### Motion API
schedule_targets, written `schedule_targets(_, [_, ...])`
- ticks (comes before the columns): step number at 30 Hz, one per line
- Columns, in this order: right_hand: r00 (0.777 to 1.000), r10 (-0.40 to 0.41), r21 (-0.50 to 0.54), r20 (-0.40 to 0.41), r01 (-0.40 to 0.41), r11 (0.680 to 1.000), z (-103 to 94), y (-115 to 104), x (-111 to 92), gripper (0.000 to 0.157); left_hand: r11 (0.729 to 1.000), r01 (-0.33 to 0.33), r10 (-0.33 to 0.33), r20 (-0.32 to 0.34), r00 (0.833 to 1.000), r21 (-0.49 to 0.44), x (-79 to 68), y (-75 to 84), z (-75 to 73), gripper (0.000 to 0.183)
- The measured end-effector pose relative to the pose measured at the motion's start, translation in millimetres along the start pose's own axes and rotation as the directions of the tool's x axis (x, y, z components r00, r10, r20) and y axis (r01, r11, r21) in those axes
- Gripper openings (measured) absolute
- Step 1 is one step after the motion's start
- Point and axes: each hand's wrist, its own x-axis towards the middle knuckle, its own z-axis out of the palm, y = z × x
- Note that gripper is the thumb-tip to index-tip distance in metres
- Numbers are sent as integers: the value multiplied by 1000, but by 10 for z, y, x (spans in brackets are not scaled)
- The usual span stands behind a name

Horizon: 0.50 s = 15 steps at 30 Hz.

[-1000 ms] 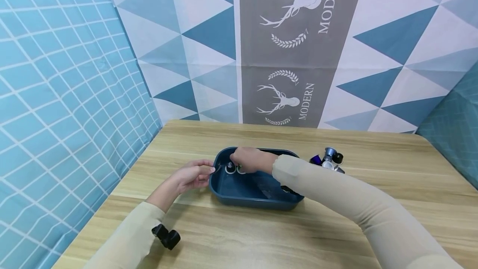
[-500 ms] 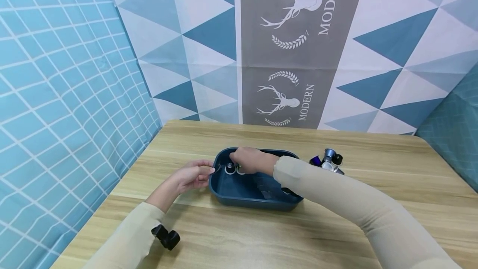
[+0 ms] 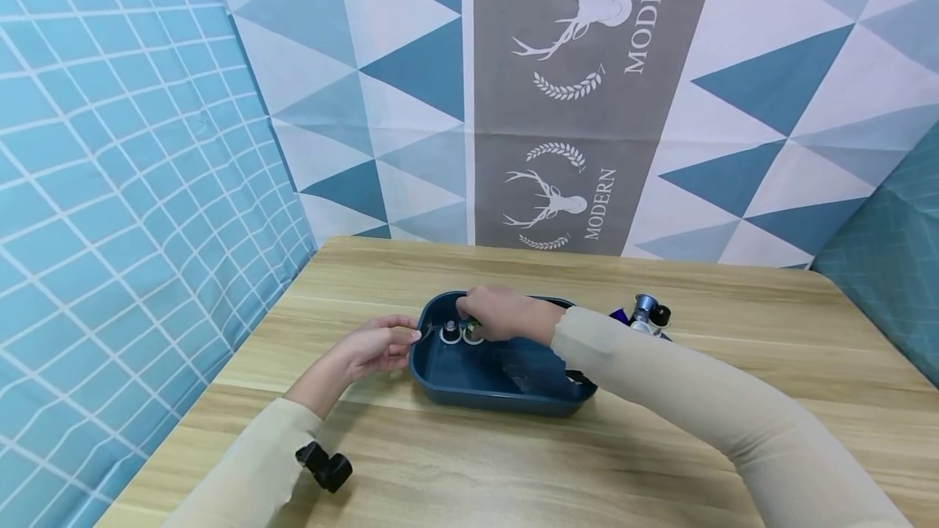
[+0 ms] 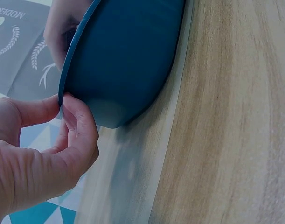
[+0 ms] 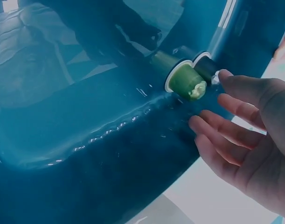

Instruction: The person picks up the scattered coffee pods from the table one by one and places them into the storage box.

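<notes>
A dark blue plastic basin stands on the wooden table. My left hand pinches its left rim between thumb and forefinger, as the left wrist view shows. Inside, against the far wall, a green coffee capsule and a black coffee capsule stand side by side, their pale rims down. Over the basin hovers my right hand, fingers spread and loosely bent with nothing between them. In the right wrist view its thumb tip overlaps the black capsule's silvery end, and the other fingertips are just off the green one.
To the right of the basin, partly behind my right sleeve, lies a cluster of several coffee capsules in silver, blue and black. A black camera mount sits on my left forearm. Patterned cloth hangs behind the table.
My right hand has drawn slightly right and back from the capsules, so more of the green one shows. The left hand keeps its hold on the rim.
</notes>
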Motion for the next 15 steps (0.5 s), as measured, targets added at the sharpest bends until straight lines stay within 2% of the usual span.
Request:
schedule_targets(9, [997, -55, 16, -44, 56, 998, -95, -13, -118, 23, 1000, 5, -5, -12, 1000, 1, -12, 4, -4, 26])
schedule_targets(15, [991, -123, 1, -53, 124, 992, -139, -5, -176, 24, 1000, 3, -3, -7, 1000, 1, -8, 6, -2, 28])
